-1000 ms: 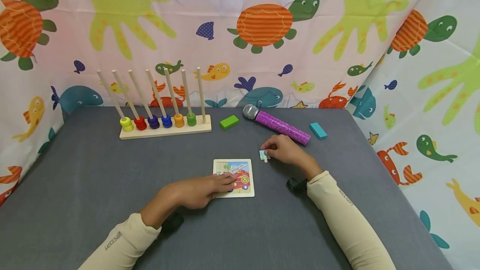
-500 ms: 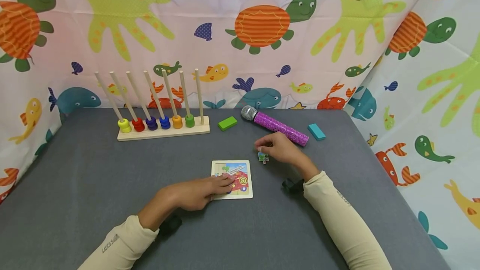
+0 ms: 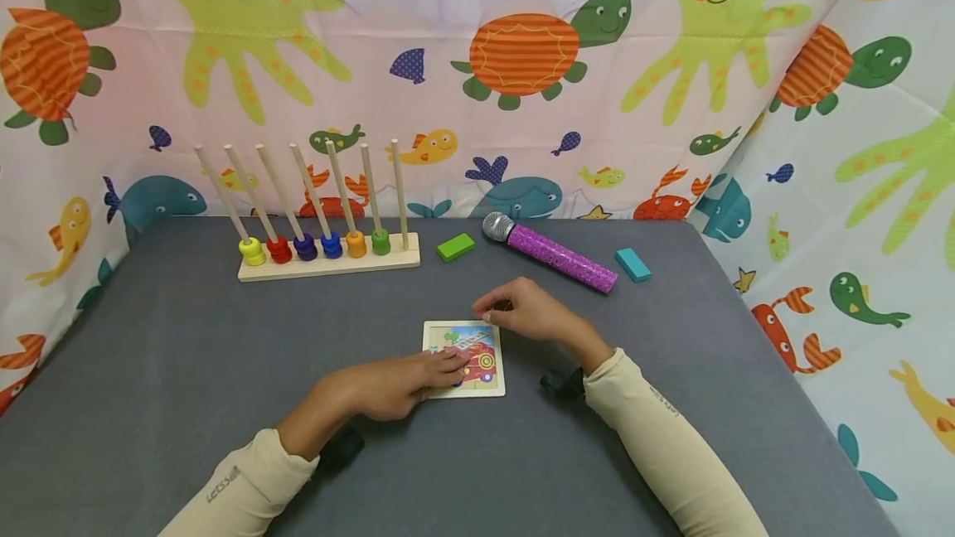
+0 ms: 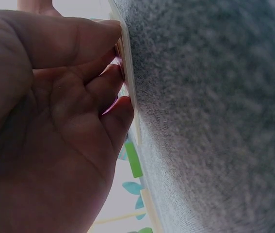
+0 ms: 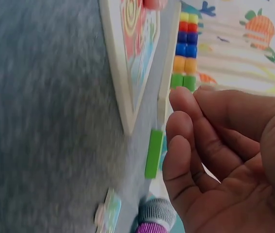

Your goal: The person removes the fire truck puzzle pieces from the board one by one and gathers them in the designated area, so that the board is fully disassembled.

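A small square jigsaw puzzle (image 3: pixel 488 389) in a pale wooden frame, with a red vehicle and a ladder pictured on it, lies flat on the grey table. My left hand (image 3: pixel 403 381) rests on its left part, fingers extended over the picture; the left wrist view shows the thumb (image 4: pixel 98 41) at the frame's edge. Just off the puzzle's top right corner is my right hand (image 3: pixel 533 313), fingers loosely bent and nothing visible between them. A loose puzzle piece (image 5: pixel 110 212) lies on the table in the right wrist view; the right hand hides it in the head view.
Behind stands a wooden peg stacker (image 3: pixel 328 270) with coloured rings. To its right lie a green block (image 3: pixel 455 247), a purple glitter microphone (image 3: pixel 559 258) and a turquoise block (image 3: pixel 632 264). A sea-animal curtain (image 3: pixel 418 106) borders the table at the back and sides.
My right hand has let go of the puzzle piece on the table and moved left and nearer to the puzzle's top right corner. The left hand stays on the puzzle.
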Demonstrator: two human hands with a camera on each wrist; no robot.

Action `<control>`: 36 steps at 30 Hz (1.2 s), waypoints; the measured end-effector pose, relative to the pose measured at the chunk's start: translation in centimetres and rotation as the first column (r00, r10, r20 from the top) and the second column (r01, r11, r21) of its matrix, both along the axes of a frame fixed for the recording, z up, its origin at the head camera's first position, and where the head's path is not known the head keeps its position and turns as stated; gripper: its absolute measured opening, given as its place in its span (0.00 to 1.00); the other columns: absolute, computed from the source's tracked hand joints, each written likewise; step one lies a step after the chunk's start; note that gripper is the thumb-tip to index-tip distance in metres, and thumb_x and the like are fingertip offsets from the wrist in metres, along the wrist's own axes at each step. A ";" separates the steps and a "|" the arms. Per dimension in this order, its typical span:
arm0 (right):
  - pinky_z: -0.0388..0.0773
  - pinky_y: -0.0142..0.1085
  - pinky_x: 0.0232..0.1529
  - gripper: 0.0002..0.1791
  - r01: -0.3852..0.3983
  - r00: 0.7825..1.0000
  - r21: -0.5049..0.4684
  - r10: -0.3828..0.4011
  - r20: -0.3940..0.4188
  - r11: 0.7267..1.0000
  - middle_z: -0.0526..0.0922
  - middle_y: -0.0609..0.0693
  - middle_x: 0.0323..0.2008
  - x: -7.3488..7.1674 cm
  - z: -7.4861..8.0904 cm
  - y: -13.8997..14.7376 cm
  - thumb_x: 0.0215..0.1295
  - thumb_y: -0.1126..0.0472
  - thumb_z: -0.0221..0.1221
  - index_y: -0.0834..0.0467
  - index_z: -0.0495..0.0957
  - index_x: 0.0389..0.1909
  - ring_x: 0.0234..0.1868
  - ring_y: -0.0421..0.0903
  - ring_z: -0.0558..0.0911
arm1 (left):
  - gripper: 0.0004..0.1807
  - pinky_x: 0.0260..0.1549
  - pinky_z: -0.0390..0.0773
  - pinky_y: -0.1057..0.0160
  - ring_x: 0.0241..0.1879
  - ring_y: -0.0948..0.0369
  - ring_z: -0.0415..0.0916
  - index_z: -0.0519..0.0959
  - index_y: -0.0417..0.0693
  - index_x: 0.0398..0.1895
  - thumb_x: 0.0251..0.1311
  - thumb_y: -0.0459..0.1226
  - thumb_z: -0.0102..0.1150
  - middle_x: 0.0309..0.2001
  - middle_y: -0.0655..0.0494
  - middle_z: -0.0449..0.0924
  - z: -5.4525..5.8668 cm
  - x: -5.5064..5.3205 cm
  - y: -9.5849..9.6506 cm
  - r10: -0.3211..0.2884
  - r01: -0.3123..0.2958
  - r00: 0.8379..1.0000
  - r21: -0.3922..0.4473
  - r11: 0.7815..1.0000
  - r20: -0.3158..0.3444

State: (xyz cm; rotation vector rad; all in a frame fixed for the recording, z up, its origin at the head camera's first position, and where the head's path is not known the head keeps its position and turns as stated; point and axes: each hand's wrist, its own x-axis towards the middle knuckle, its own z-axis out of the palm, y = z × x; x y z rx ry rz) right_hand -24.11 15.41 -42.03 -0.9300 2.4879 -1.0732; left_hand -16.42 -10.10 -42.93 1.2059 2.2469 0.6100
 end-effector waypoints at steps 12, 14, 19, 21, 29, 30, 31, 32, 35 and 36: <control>0.76 0.33 0.41 0.12 -0.106 0.994 0.035 0.105 0.013 0.994 0.86 0.47 0.42 0.3 -0.1 -2.1 0.68 0.67 0.57 0.62 0.84 0.48 0.39 0.38 0.78 | 0.28 0.69 0.50 0.51 0.74 0.53 0.43 0.62 0.43 0.73 0.70 0.25 0.43 0.75 0.51 0.51 0.3 0.0 -0.2 0.001 -0.001 1.000 -0.002 1.000 0.014; 0.76 0.33 0.42 0.12 -0.117 0.993 0.037 0.117 0.016 0.992 0.86 0.47 0.43 0.3 -0.1 -2.3 0.68 0.67 0.57 0.62 0.84 0.48 0.40 0.38 0.79 | 0.28 0.69 0.50 0.50 0.74 0.53 0.43 0.61 0.43 0.73 0.70 0.24 0.43 0.75 0.51 0.52 0.4 0.0 -0.1 0.001 -0.001 1.000 0.001 1.000 0.021; 0.73 0.31 0.36 0.10 -0.121 0.993 0.049 0.121 0.005 0.991 0.86 0.49 0.40 0.2 -0.1 -2.7 0.67 0.68 0.57 0.61 0.85 0.45 0.35 0.40 0.78 | 0.28 0.68 0.50 0.50 0.74 0.53 0.43 0.61 0.42 0.73 0.69 0.24 0.43 0.75 0.50 0.52 0.4 -0.1 -0.1 0.000 -0.001 1.000 0.008 1.000 0.019; 0.72 0.31 0.34 0.10 -0.125 0.992 0.043 0.125 0.009 0.991 0.86 0.49 0.39 0.2 0.0 -2.9 0.67 0.68 0.57 0.61 0.85 0.44 0.34 0.42 0.76 | 0.28 0.69 0.50 0.51 0.74 0.53 0.43 0.61 0.42 0.73 0.69 0.24 0.43 0.75 0.50 0.52 0.5 -0.1 -0.1 0.002 -0.002 1.000 0.006 1.000 0.016; 0.76 0.32 0.40 0.12 -0.135 0.991 0.066 0.133 0.024 0.989 0.86 0.48 0.41 0.2 -0.5 -2.5 0.66 0.69 0.56 0.61 0.85 0.45 0.36 0.39 0.78 | 0.27 0.69 0.51 0.53 0.74 0.53 0.44 0.62 0.41 0.72 0.70 0.24 0.42 0.75 0.50 0.52 0.5 0.0 0.2 -0.017 0.016 1.000 0.026 1.000 0.010; 0.76 0.32 0.39 0.12 -0.136 0.991 0.066 0.135 0.021 0.988 0.86 0.48 0.41 0.2 -0.6 -2.4 0.66 0.69 0.56 0.60 0.85 0.45 0.36 0.39 0.77 | 0.27 0.69 0.51 0.53 0.74 0.53 0.44 0.62 0.42 0.72 0.70 0.24 0.42 0.75 0.50 0.52 0.5 0.0 0.2 -0.019 0.019 1.000 0.025 1.000 0.012; 0.75 0.32 0.38 0.12 -0.136 0.991 0.064 0.135 0.021 0.989 0.86 0.48 0.41 0.2 -0.7 -2.4 0.67 0.69 0.56 0.60 0.85 0.45 0.35 0.38 0.77 | 0.27 0.69 0.51 0.53 0.74 0.54 0.44 0.62 0.42 0.72 0.70 0.25 0.42 0.75 0.51 0.52 0.4 0.1 0.2 -0.020 0.019 1.000 0.023 1.000 0.012; 0.75 0.31 0.38 0.12 -0.136 0.991 0.060 0.135 0.018 0.989 0.86 0.48 0.42 0.2 -0.8 -2.4 0.67 0.68 0.56 0.60 0.85 0.46 0.35 0.38 0.77 | 0.27 0.69 0.51 0.53 0.74 0.54 0.44 0.62 0.42 0.72 0.70 0.25 0.42 0.75 0.51 0.52 0.4 0.1 0.2 -0.018 0.018 1.000 0.021 1.000 0.013; 0.74 0.31 0.37 0.12 -0.134 0.991 0.033 0.134 0.007 0.990 0.86 0.48 0.42 0.3 -0.8 -2.6 0.67 0.67 0.56 0.60 0.85 0.46 0.35 0.38 0.77 | 0.27 0.69 0.50 0.53 0.74 0.54 0.43 0.62 0.42 0.72 0.71 0.25 0.42 0.75 0.51 0.52 0.2 0.1 0.0 -0.012 0.012 1.000 0.014 1.000 0.007; 0.75 0.31 0.37 0.12 -0.133 0.991 0.026 0.133 0.003 0.991 0.86 0.49 0.42 0.3 -0.7 -2.8 0.67 0.67 0.56 0.60 0.85 0.46 0.35 0.38 0.77 | 0.27 0.69 0.50 0.52 0.74 0.54 0.44 0.62 0.42 0.72 0.70 0.25 0.42 0.75 0.52 0.52 0.2 0.1 -0.1 -0.010 0.010 1.000 0.015 1.000 0.007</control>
